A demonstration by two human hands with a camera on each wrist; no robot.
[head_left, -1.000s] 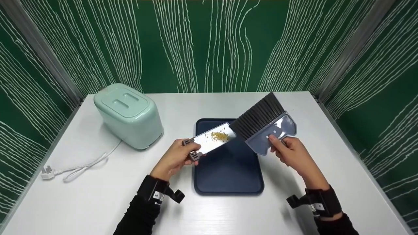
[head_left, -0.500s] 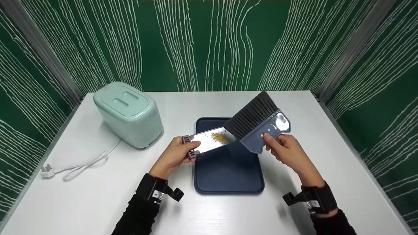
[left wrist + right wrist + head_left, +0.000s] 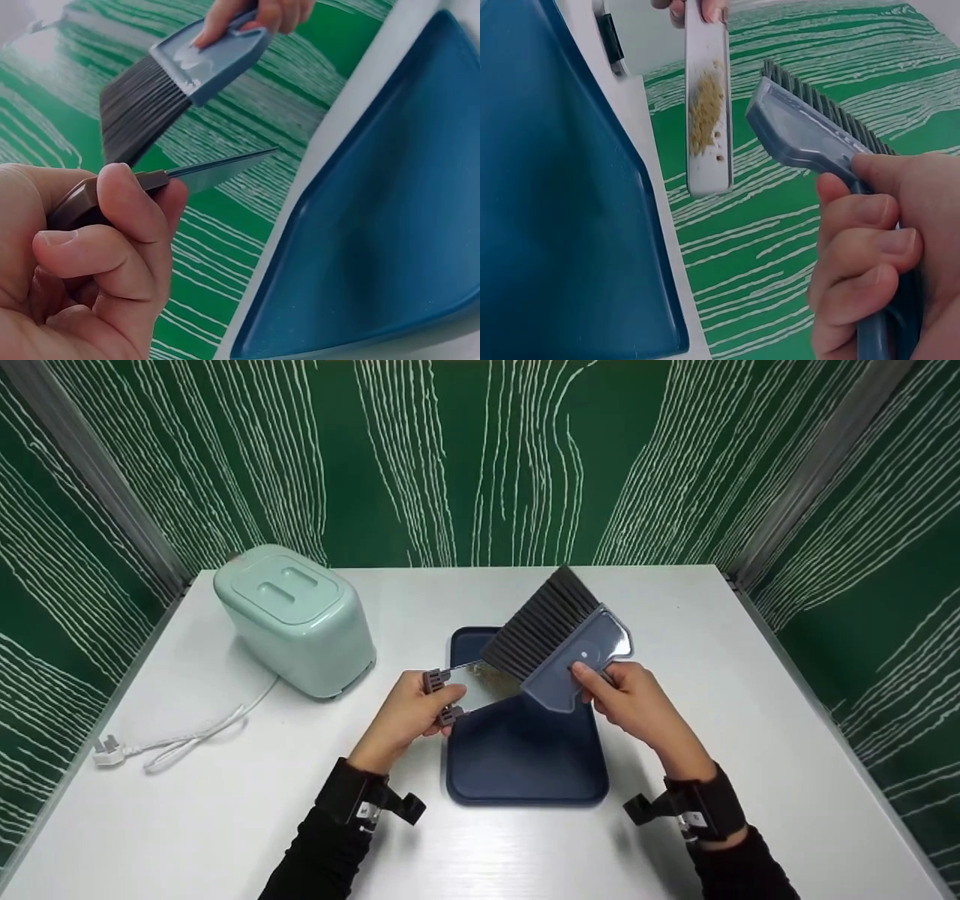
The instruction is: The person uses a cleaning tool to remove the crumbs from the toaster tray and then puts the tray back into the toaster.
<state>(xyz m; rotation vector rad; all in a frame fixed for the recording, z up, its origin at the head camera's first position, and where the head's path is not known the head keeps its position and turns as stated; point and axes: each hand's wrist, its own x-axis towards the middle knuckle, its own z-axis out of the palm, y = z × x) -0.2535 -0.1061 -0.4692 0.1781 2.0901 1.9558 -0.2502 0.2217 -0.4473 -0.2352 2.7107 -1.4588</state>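
Bright, fairly even light fills the head view and leaves a pale sheen on the near part of the white surface [image 3: 750,712]. Glare whitens a corner of the brush [image 3: 559,649], and soft highlights run along the mint toaster [image 3: 300,622]. Diffuse shadows lie under the forearms; the crumb tray [image 3: 466,691] looks dull beside the bristles. Both wrist views are dimmer and softer, with murky dark patches across the blue tray [image 3: 375,225] and a washed-out upper left corner in the left one.
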